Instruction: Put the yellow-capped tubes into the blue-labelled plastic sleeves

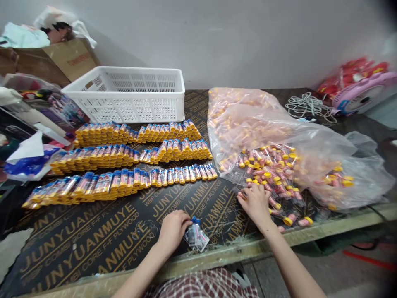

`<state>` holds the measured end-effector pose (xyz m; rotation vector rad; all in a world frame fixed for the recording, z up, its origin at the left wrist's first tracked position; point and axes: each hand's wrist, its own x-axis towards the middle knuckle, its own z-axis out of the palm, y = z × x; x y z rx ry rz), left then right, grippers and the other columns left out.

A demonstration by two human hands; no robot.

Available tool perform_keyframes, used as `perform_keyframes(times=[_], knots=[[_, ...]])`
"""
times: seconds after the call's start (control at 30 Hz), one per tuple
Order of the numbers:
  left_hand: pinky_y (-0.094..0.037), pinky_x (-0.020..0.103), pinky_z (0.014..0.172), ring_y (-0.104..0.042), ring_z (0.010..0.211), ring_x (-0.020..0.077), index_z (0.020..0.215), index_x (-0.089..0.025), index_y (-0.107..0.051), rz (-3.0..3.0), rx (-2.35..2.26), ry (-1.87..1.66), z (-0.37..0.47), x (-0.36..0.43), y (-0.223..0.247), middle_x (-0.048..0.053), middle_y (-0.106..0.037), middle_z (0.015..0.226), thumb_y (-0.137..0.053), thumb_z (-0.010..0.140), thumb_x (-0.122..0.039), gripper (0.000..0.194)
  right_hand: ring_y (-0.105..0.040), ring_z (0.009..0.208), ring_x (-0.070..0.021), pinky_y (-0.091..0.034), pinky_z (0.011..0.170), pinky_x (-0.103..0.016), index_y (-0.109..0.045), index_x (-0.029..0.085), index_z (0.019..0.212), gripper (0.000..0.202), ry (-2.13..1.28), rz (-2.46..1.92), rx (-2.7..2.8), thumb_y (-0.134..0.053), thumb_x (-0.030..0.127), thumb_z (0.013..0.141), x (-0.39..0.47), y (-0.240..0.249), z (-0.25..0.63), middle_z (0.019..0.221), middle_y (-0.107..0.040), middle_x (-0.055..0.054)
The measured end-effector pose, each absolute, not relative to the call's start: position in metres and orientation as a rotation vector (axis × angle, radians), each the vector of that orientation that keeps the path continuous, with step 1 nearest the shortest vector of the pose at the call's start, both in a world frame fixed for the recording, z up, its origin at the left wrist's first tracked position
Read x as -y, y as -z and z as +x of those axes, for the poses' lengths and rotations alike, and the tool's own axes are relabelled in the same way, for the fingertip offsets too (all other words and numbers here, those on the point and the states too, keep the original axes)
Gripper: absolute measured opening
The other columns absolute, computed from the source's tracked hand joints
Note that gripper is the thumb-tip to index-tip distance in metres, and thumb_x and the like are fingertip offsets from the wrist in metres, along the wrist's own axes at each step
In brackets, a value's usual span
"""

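My left hand (174,227) is closed at the table's front, its fingertips pinching a small clear plastic sleeve (196,236) with a blue top. Several such sleeves seem to overlap there; I cannot make out how many. To the right, my right hand (256,202) has its fingers curled at the near left edge of a heap of pink tubes with yellow caps (279,171). One pink tube (240,194) shows at its fingertips. The heap spills from the mouth of a large clear plastic bag (248,124) full of the same tubes.
Stacked rows of blue-and-yellow-ended tubes (118,180) lie on the dark printed board (124,236) at left. Behind them stands a white plastic basket (130,101). A coiled white cable (310,106) and a pink fan (362,97) are at back right, a cardboard box (70,60) at back left.
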<state>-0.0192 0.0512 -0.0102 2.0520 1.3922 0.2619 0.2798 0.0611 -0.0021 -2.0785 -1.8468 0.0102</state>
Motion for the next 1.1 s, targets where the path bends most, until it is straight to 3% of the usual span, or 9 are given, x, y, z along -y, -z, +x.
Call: perform_keyframes(times=[0.1, 0.23, 0.4, 0.53, 0.63, 0.77, 1.1], knots=[[-0.041, 0.029, 0.072, -0.060, 0.080, 0.0193, 0.080, -0.021, -0.068, 2.090, -1.391, -0.421, -0.022, -0.043, 0.014, 0.005, -0.066, 0.081, -0.049, 0.085, -0.020, 0.020, -0.056, 0.089, -0.0260, -0.041, 0.080, -0.040, -0.060, 0.019, 0.081, 0.009, -0.187, -1.951, 1.829, -0.057, 0.027, 0.080, -0.058, -0.005, 0.268, 0.088, -0.064, -0.008], [-0.042, 0.028, 0.067, -0.058, 0.073, 0.0173, 0.065, -0.018, -0.058, 1.901, -1.401, -0.697, -0.023, -0.043, 0.018, 0.003, -0.061, 0.075, -0.054, 0.077, -0.017, 0.012, -0.062, 0.076, -0.0158, -0.049, 0.071, -0.027, -0.055, 0.020, 0.093, 0.014, -0.414, -1.780, 1.763, -0.053, 0.033, 0.086, -0.052, -0.011, 0.246, 0.085, -0.065, -0.002], [-0.047, 0.025, 0.057, -0.059, 0.055, 0.0134, 0.065, -0.019, -0.047, 1.023, -1.286, -0.921, -0.016, -0.062, 0.006, -0.003, -0.060, 0.059, -0.068, 0.066, -0.028, 0.023, -0.061, 0.080, -0.0163, -0.051, 0.072, -0.027, -0.054, 0.020, 0.099, 0.022, -0.567, -1.619, 1.514, -0.059, 0.035, 0.084, -0.046, -0.013, 0.220, 0.090, -0.061, -0.004], [-0.051, 0.023, 0.056, -0.061, 0.053, 0.0116, 0.076, -0.015, -0.057, 0.520, -1.192, -1.015, -0.010, -0.081, -0.011, 0.000, -0.067, 0.063, -0.082, 0.048, -0.021, 0.038, -0.059, 0.090, -0.0184, -0.051, 0.076, -0.030, -0.061, 0.021, 0.091, 0.014, -0.652, -1.452, 1.335, -0.064, 0.030, 0.080, -0.039, -0.018, 0.200, 0.096, -0.058, -0.005], [-0.053, 0.022, 0.059, -0.062, 0.057, 0.0103, 0.073, -0.012, -0.063, 0.373, -1.126, -1.054, -0.007, -0.089, -0.017, 0.003, -0.069, 0.067, -0.084, 0.047, -0.019, 0.034, -0.056, 0.101, -0.0201, -0.050, 0.083, -0.033, -0.064, 0.024, 0.101, 0.018, -0.668, -1.374, 1.417, -0.058, 0.025, 0.084, -0.033, -0.022, 0.189, 0.105, -0.055, -0.007], [-0.054, 0.023, 0.061, -0.062, 0.056, 0.0094, 0.068, -0.011, -0.066, 0.293, -1.107, -1.098, -0.005, -0.092, -0.015, 0.002, -0.069, 0.066, -0.083, 0.054, -0.024, 0.026, -0.056, 0.100, -0.0209, -0.049, 0.087, -0.036, -0.064, 0.028, 0.112, 0.028, -0.624, -1.340, 1.535, -0.054, 0.020, 0.086, -0.027, -0.022, 0.180, 0.106, -0.057, -0.007], [-0.052, 0.025, 0.061, -0.063, 0.058, 0.0128, 0.061, -0.011, -0.065, 0.276, -1.149, -1.130, -0.005, -0.088, -0.011, 0.003, -0.067, 0.060, -0.086, 0.045, -0.039, 0.039, -0.058, 0.098, -0.0207, -0.050, 0.087, -0.036, -0.061, 0.030, 0.118, 0.038, -0.487, -1.278, 1.625, -0.054, 0.013, 0.085, -0.027, -0.024, 0.170, 0.106, -0.058, -0.007]])
